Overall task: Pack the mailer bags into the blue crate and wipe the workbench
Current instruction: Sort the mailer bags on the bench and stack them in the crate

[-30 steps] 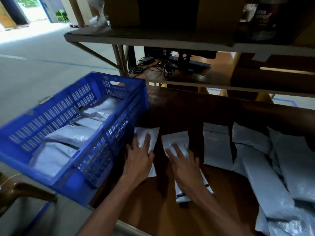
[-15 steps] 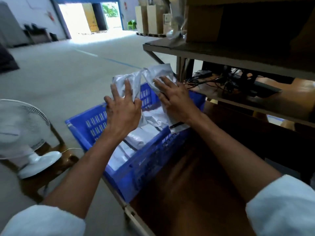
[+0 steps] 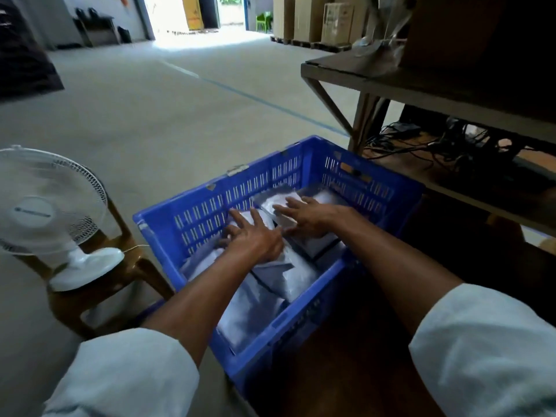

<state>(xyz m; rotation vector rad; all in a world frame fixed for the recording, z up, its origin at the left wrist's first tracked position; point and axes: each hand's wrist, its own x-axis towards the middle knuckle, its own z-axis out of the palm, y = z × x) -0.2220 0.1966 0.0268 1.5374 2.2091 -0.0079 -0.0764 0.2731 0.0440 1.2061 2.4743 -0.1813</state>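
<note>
Both hands, left (image 3: 255,240) and right (image 3: 310,218), press flat, fingers spread, on grey bags (image 3: 270,296) inside the crate (image 3: 210,203). A fan (image 3: 45,212) stands left.

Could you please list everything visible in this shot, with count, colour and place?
blue crate: one, blue, at the left end of the workbench.
mailer bags: several, exact count unclear, grey-white, piled inside the crate.
workbench: one, dark brown, under the crate.
fan: one, white, on a brown chair at left.
chair: one, brown, on the floor at left.
shelf: one, grey-brown, upper right.
cables: a tangle, black, on the lower shelf.
cartons: several, tan, far back.
left hand: open, flat on the bags.
right hand: open, flat on the bags.
</note>
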